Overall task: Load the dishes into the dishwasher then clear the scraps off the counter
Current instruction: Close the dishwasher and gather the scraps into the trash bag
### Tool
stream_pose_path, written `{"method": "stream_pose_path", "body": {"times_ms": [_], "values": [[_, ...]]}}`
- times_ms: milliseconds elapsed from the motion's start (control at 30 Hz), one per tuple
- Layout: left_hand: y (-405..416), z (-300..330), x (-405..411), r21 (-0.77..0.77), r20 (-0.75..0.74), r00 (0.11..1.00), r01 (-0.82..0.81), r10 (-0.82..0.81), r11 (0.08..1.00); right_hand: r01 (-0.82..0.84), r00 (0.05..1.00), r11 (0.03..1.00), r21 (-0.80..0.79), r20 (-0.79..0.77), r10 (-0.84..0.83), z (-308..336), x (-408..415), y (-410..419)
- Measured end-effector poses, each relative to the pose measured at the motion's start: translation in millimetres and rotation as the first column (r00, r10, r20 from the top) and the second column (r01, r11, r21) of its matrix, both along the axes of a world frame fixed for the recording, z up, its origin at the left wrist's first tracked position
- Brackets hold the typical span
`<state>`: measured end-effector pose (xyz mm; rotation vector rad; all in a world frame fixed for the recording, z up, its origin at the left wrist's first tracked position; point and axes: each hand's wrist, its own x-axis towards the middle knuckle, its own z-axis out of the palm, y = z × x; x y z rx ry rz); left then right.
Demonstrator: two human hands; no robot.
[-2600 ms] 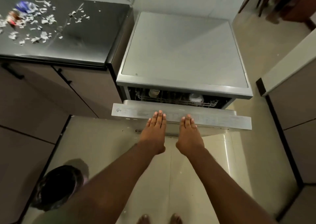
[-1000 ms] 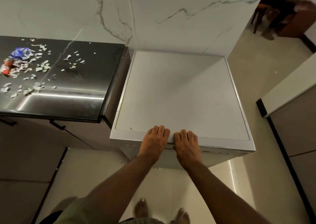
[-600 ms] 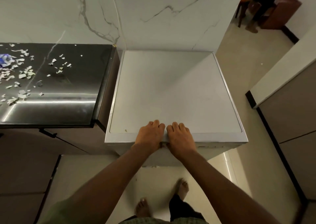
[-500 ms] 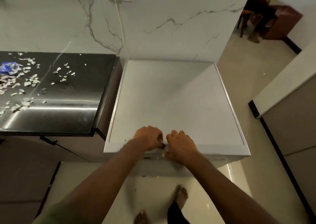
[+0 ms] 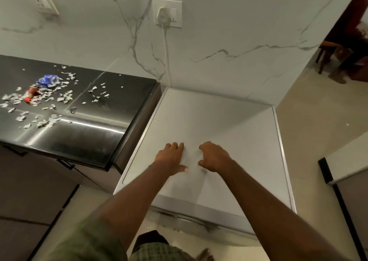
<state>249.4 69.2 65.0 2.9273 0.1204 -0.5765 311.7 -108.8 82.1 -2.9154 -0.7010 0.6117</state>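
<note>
Both hands are above the flat top of the white, box-shaped dishwasher (image 5: 209, 125), and neither one holds anything. The left hand (image 5: 171, 159) lies low over the panel with its fingers nearly straight and close together; it seems to touch the surface, but I cannot say this for sure. The right hand (image 5: 214, 157) is just beside it, with the fingers loosely curled downward and empty.

The dishwasher door (image 5: 191, 219) appears closed at the front edge, so I judge that the loading part is finished and that the step in hand is to turn to the scraps. The pale torn scraps (image 5: 47, 101) are scattered on the glossy black counter (image 5: 89, 137), well apart from the hands and to their left. Among them lie a crumpled blue wrapper (image 5: 47, 80) and a small red piece (image 5: 30, 96).

To do this step well, the person should sweep from the far edge of the counter toward one point, using the side of a flat hand, so that the small bits gather in a heap and do not fly off. The other hand can wait cupped under the counter edge to catch them. The two bigger pieces are better picked up first. The loose pieces on the right side of the spill need a separate pass.
</note>
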Motion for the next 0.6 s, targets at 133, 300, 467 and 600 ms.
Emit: {"method": "stream_pose_path", "body": {"times_ms": [133,300,467,600], "values": [[2.9,6.2,27.8,0.056,0.024,1.0,0.011,-0.012,0.998,0.041,0.999,0.999,-0.012,-0.006,-0.041,-2.7,38.2,13.9],[7.6,15.2,65.1,0.07,-0.096,0.995,0.006,0.001,0.998,0.06,0.997,0.994,-0.087,-0.033,-0.063,-7.6,71.5,19.5],[13.6,29.8,101.2,0.091,-0.032,0.999,0.035,-0.033,0.995,0.002,0.996,0.978,-0.207,-0.088,-0.02,-7.5,93.8,30.6],[28.6,37.7,130.0,0.107,0.075,0.995,0.054,-0.062,0.993,0.018,0.994,0.972,-0.235,-0.102,-0.043,-8.7,101.1,37.7]]}}
